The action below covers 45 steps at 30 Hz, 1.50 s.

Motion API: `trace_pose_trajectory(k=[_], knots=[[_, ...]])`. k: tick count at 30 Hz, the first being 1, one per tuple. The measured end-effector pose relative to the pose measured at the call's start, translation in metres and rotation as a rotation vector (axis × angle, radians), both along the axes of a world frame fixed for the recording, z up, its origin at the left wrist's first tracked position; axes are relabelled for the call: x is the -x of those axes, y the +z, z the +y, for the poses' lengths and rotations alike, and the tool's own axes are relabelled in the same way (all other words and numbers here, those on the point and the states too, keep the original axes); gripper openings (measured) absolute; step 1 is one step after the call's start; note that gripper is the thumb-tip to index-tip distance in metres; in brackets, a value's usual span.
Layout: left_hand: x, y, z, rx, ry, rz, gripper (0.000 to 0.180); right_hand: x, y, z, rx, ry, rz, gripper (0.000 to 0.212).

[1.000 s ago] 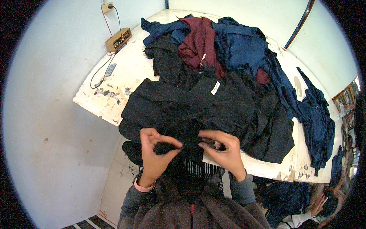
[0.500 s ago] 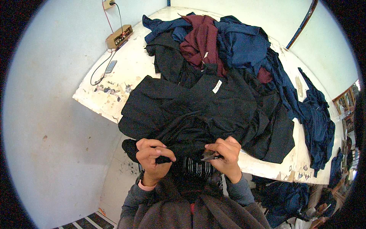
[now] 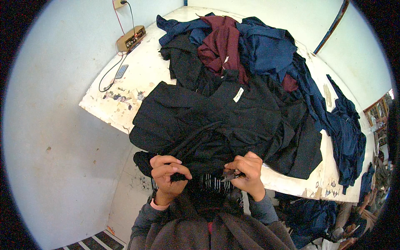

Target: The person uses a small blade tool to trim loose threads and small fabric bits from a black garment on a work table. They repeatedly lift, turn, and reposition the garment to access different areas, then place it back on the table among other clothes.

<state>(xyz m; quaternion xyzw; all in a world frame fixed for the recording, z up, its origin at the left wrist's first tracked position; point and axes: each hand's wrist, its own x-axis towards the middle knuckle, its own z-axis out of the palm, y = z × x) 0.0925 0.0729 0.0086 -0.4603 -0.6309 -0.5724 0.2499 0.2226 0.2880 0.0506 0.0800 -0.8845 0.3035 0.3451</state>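
Note:
A black garment (image 3: 250, 118) with a small white label (image 3: 238, 94) lies spread over the table, its near part hanging over the front edge toward me. My left hand (image 3: 168, 177) pinches the garment's near edge, fingers curled around the dark cloth. In my right hand (image 3: 249, 171) is a pair of small metal thread snips (image 3: 229, 178), blades pointing left toward the cloth between my hands. The right fingers are closed, thumb side against the garment's edge. Whether the blades touch any thread is too small to tell.
Behind the black garment lie a maroon garment (image 3: 221, 43) and navy garments (image 3: 266, 50). More navy cloth (image 3: 346, 133) drapes over the right side of the white table (image 3: 287, 183). At the back left are a brown box with wires (image 3: 131, 38) and a remote control (image 3: 121, 71).
The snips have turned in my right hand, so their pointed blades show more clearly. My left hand keeps its pinch on the cloth, almost unmoved.

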Motion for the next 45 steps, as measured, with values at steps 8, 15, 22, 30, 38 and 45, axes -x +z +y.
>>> trace_pose_trajectory(k=[8, 15, 22, 30, 38, 45], knots=[[-0.001, -0.007, -0.003, 0.058, -0.041, -0.087, 0.056, -0.006, -0.003, 0.002, 0.006, 0.035, -0.066, 0.025], [0.0, -0.004, -0.016, 0.2, -0.107, -0.096, 0.052, -0.006, -0.003, 0.002, 0.006, 0.067, -0.09, 0.024], [0.016, 0.086, -0.01, 0.626, -0.056, -0.047, 0.032, -0.008, 0.0, 0.004, 0.012, 0.064, -0.145, 0.026], [0.047, 0.07, 0.037, 0.914, 0.197, 0.472, 0.02, -0.008, -0.002, 0.002, 0.033, 0.071, -0.156, 0.03], [0.065, 0.058, 0.026, 0.767, 0.155, 0.23, 0.015, -0.009, -0.006, 0.004, 0.053, 0.079, -0.175, 0.029], [0.056, 0.059, 0.03, 0.87, -0.055, 0.08, 0.028, -0.005, -0.007, 0.001, 0.051, 0.082, -0.186, 0.03]])
